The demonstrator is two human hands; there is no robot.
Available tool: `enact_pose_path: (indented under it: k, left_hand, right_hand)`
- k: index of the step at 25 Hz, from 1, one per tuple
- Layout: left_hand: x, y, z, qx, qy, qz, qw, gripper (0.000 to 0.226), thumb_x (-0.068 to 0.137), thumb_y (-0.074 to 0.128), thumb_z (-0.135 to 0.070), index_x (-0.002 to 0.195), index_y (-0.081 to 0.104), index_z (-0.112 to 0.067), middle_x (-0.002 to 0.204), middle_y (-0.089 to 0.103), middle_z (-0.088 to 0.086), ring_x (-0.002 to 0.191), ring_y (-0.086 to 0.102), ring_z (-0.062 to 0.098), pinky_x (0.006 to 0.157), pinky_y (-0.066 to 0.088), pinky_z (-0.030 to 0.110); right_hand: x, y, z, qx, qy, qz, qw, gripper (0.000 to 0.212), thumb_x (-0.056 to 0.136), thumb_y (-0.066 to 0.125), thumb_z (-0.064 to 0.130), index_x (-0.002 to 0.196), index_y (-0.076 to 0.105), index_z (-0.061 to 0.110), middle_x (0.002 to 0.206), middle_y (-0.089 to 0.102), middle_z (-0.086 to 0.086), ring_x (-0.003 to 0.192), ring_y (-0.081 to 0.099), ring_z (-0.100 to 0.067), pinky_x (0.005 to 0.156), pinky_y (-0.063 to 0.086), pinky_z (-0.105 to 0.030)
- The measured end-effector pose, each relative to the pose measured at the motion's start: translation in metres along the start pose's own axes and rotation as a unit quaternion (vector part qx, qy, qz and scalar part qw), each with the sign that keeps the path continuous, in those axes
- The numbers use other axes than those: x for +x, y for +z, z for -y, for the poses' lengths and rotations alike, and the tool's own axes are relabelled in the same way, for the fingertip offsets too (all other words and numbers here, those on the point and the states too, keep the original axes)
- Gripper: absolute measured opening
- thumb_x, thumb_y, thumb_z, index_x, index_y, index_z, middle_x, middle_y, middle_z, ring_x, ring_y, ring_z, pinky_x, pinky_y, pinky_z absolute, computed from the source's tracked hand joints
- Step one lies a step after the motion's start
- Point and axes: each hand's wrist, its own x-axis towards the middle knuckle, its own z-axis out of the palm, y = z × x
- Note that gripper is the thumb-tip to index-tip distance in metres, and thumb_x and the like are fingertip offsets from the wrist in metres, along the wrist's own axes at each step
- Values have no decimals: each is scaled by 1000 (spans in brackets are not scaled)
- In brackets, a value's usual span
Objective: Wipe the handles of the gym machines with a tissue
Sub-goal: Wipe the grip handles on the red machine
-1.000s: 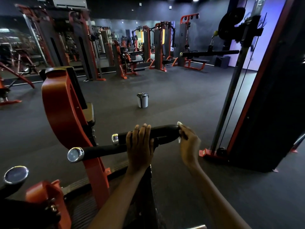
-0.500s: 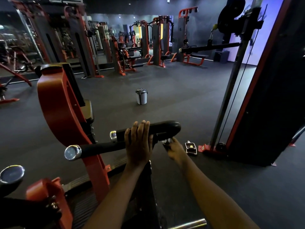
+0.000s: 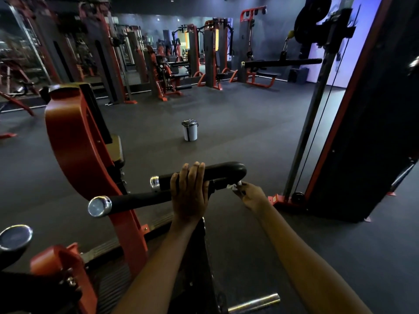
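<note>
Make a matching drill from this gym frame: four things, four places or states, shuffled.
Things:
1. left hand
2. right hand
3. bin
4. chrome end cap

Places or states:
A. stands alone on the dark floor, lid on
B. pinches a white tissue under the bend of the black handle
C. closes the near bar's left end
D. laid over the two black bars, fingers on the upper one

Pairs: 1-D, 2-B, 3-A, 4-C

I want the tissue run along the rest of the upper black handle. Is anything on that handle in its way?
Yes: the left hand lies over the upper handle mid-length, between the tissue in the right hand and the chrome end cap.
</note>
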Motion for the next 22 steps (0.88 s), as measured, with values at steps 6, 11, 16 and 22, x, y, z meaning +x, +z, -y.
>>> enact_pose_path:
  k: [6, 11, 16, 22]
  left_hand:
    - [2, -2, -2, -4, -10, 13, 1000, 43, 105, 20, -32, 133, 45, -12, 133, 45, 5, 125, 42, 28, 106, 25, 43]
    - [4, -11, -4, -17, -22, 54, 998, 45, 103, 20, -31, 135, 44, -11, 130, 57, 10, 127, 41, 28, 112, 16, 39]
    - [5, -18, -7, -13, -30, 68, 997, 43, 102, 27, -27, 138, 43, -10, 134, 52, 10, 131, 38, 28, 117, 9, 37]
    - [15, -39, -35, -17, -137, 127, 982, 47, 98, 35, -32, 135, 50, -8, 138, 52, 11, 138, 34, 29, 119, 6, 40]
  right_hand:
    - [-36, 0, 14, -68, -228, -80, 968, 24, 88, 55, -3, 111, 61, -3, 94, 63, -8, 79, 60, -10, 66, 51, -14]
    - [-39, 0, 16, -146, -241, -105, 954, 22, 89, 57, 3, 110, 65, 0, 84, 65, -7, 82, 63, -27, 78, 53, -32]
    - [-66, -1, 15, -258, -388, -115, 877, 23, 88, 61, 8, 110, 66, 2, 92, 65, -3, 84, 59, -14, 78, 52, -32]
    - [-53, -54, 28, -337, -312, -99, 883, 9, 86, 64, 10, 87, 68, 3, 72, 60, -7, 54, 49, -8, 47, 39, -19]
